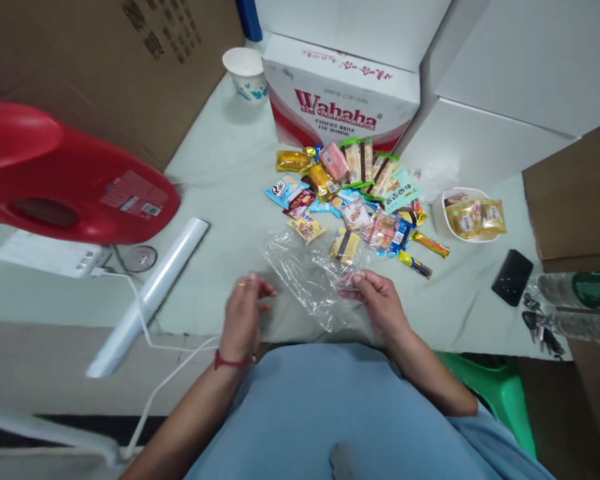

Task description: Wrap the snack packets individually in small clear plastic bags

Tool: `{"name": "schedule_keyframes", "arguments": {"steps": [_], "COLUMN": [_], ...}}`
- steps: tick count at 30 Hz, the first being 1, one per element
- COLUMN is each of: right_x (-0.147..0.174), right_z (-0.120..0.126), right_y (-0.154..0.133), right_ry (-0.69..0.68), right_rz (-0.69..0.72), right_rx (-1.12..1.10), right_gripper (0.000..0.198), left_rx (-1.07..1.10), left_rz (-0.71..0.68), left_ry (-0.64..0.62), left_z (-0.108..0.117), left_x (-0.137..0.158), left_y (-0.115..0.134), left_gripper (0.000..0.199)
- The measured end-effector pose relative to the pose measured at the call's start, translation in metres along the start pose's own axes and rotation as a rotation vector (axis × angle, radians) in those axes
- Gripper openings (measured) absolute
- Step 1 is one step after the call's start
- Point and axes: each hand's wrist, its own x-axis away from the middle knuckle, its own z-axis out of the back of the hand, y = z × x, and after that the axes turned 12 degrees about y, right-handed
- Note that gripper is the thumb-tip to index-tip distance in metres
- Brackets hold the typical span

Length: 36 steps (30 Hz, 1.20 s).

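Observation:
A clear plastic bag point(305, 287) lies crumpled near the table's front edge. My right hand point(383, 303) pinches the bag's right side between thumb and fingers. Left of the bag, my left hand point(245, 310) hovers with loosely bent fingers apart, and no object shows in it. Just beyond the bag are a yellow wrapped snack with a dark band point(345, 247) and a small yellow packet point(307, 228). Behind them spreads a pile of wrapped snacks, among them a pink packet point(334, 161), a blue packet point(286, 190) and green-edged bars point(365, 160).
A Wahaha water carton point(343, 100) stands behind the snacks, with a paper cup point(247, 77) beside it. At right are a white tub point(443, 213) of snacks, a black case point(513, 277), keys point(543, 327) and bottles point(593, 290). A red jug point(80, 180) is at left.

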Motion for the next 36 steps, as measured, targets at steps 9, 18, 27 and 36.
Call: {"name": "schedule_keyframes", "arguments": {"steps": [9, 18, 27, 36], "right_x": [-0.017, -0.055, -0.044, -0.022], "right_z": [0.007, 0.046, 0.043, 0.091], "right_y": [0.0, 0.018, 0.038, 0.023], "right_ry": [0.081, 0.158, 0.159, 0.359], "right_rz": [-0.023, 0.115, 0.244, 0.406], "right_rx": [-0.011, 0.381, 0.512, 0.655], "right_gripper": [0.046, 0.048, 0.046, 0.041], "left_rx": [0.214, -0.232, -0.578, -0.951], "left_rz": [0.268, -0.112, -1.014, -1.129], "left_ry": [-0.325, -0.27, 0.121, -0.251], "left_z": [-0.022, 0.009, 0.01, -0.016], "left_x": [0.014, -0.021, 0.003, -0.022], "left_y": [0.016, -0.019, -0.008, -0.046], "left_gripper": [0.064, 0.052, 0.026, 0.055]}}
